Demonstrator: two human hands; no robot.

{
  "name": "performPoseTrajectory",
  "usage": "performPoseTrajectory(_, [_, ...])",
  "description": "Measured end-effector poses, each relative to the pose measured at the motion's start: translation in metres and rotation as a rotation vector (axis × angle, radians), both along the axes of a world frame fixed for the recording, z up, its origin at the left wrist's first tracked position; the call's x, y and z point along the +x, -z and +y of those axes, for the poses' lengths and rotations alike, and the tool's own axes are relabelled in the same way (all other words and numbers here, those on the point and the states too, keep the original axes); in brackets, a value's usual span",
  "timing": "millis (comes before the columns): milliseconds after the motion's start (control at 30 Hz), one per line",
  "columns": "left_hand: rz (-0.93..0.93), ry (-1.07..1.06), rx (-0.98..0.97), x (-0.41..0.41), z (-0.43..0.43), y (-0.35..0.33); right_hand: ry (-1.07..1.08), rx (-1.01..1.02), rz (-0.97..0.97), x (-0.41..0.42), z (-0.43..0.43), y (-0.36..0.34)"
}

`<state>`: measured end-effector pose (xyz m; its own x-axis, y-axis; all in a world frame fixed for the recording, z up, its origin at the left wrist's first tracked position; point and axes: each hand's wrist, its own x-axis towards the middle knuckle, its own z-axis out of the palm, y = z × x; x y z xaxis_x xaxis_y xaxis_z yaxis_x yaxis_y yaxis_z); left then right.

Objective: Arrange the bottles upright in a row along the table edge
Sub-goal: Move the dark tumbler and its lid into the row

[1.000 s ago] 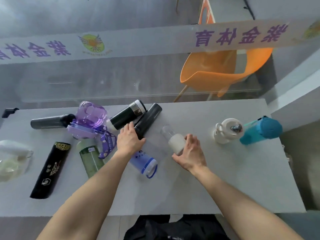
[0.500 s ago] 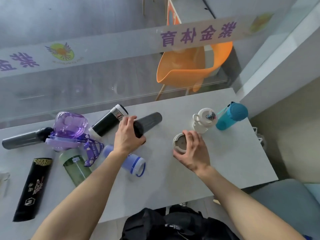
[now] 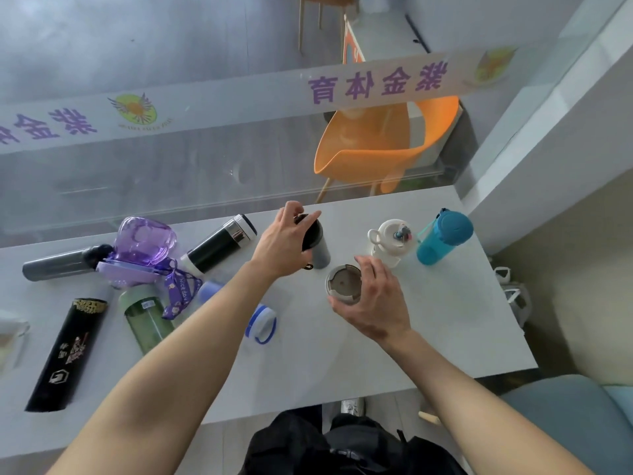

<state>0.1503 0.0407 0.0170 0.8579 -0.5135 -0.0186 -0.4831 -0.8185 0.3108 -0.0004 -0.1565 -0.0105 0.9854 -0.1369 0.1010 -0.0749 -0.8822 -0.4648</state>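
Note:
My left hand (image 3: 286,243) grips a dark grey bottle (image 3: 318,248), now standing upright near the table's far edge. My right hand (image 3: 371,303) holds a clear bottle with a grey lid (image 3: 343,285), upright just in front of it. To the right stand a white bottle (image 3: 388,240) and a teal bottle (image 3: 443,238). Still lying flat on the left are a black-and-silver flask (image 3: 219,246), a purple bottle (image 3: 140,248), a grey bottle (image 3: 58,267), a green bottle (image 3: 147,317), a black bottle (image 3: 66,354) and a blue-capped bottle (image 3: 260,323) under my left arm.
The grey table (image 3: 428,323) ends at a glass partition along its far edge, with an orange chair (image 3: 376,145) behind it. A wall corner rises at the right. A black bag (image 3: 325,447) sits below the near edge.
My left hand has lifted the dark grey bottle from lying to upright and moved it right. My right hand has stayed on the upright grey-lidded bottle. The camera tilted and shifted right.

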Motion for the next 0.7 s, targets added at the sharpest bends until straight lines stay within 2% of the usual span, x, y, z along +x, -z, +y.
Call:
performPoseTrajectory(167, [0.027, 0.022, -0.023, 0.007, -0.011, -0.008, -0.02, 0.024, -0.103, -0.002, -0.005, -0.011])
performPoseTrajectory(333, [0.029, 0.091, -0.046, 0.003, -0.014, -0.009, -0.023, 0.05, -0.089, 0.005, -0.003, -0.021])
performPoseTrajectory(567, [0.066, 0.048, -0.013, 0.001, -0.006, -0.017, -0.033, 0.063, -0.094, 0.006, -0.005, -0.026])
performPoseTrajectory(700, [0.069, 0.015, -0.029, -0.005, 0.012, -0.021, -0.061, 0.047, -0.172, 0.011, 0.006, -0.029])
